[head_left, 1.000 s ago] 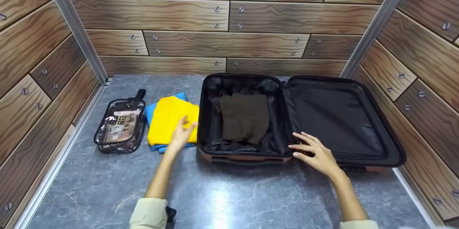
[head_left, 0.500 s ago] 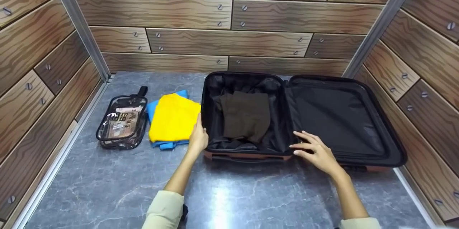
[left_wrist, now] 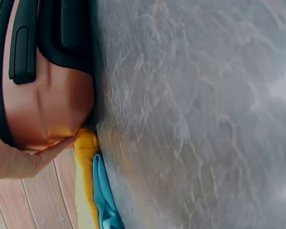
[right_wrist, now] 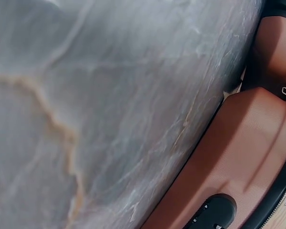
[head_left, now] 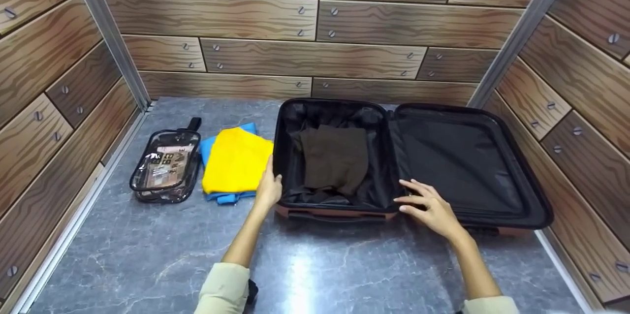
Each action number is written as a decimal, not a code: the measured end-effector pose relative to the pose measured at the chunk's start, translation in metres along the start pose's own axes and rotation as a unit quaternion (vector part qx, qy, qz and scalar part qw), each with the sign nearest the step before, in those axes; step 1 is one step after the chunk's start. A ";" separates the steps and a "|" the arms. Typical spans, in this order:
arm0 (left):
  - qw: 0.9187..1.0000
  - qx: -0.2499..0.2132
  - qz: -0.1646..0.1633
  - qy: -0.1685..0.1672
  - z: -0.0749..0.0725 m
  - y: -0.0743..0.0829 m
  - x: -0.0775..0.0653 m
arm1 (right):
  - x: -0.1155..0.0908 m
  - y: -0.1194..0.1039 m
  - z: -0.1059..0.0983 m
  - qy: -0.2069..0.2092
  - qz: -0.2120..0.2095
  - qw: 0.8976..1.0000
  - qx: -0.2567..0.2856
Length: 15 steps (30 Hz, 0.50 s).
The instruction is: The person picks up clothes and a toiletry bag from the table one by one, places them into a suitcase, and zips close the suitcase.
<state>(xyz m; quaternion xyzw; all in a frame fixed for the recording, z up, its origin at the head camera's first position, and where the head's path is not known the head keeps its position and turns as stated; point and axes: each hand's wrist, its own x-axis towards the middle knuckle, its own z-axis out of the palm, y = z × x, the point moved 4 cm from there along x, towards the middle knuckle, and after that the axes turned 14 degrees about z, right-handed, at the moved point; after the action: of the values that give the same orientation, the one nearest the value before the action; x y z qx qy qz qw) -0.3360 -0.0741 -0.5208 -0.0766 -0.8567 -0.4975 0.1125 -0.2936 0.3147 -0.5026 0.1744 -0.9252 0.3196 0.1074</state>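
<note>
An open suitcase with a black lining and copper-coloured shell lies on the floor, folded dark brown clothing inside its left half. Flat against that half's left outer side rests my left hand, fingers straight; the left wrist view shows them along the copper shell, close to the yellow cloth. My right hand has its fingers loosely spread over the near end of the hinge, by the lid. Whether its fingertips touch the suitcase I cannot tell.
Left of the suitcase lies folded yellow cloth on blue cloth. Farther left is a clear pouch with black trim and packets inside. Wood-patterned walls enclose the grey marbled floor on three sides.
My left hand has moved right, from over the yellow cloth to the suitcase's left side, then stayed there. The right hand keeps its place.
</note>
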 end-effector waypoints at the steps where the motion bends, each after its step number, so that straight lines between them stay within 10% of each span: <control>1: 1.000 -0.014 0.007 0.000 -0.001 -0.001 0.001 | 0.000 0.000 0.000 -0.001 0.003 1.000 0.001; 4: 0.997 -0.065 0.041 0.010 -0.008 -0.002 0.002 | 0.001 -0.001 -0.001 0.001 0.009 1.000 -0.001; 8: 0.994 -0.060 0.073 0.056 0.006 -0.102 0.035 | 0.002 -0.001 -0.001 0.000 0.012 1.000 -0.007; 11: 0.991 -0.047 0.071 0.105 -0.010 -0.136 0.045 | 0.001 -0.001 0.000 0.001 0.009 1.000 -0.008; 15: 0.987 -0.042 0.052 0.145 -0.073 -0.063 0.019 | 0.000 -0.001 0.002 0.005 0.003 1.000 -0.009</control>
<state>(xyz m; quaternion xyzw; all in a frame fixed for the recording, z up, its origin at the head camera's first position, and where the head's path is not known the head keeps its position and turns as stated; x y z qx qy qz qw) -0.3606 -0.1683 -0.5330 -0.0523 -0.8044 -0.5326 0.2579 -0.2938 0.3132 -0.5035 0.1688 -0.9281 0.3122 0.1130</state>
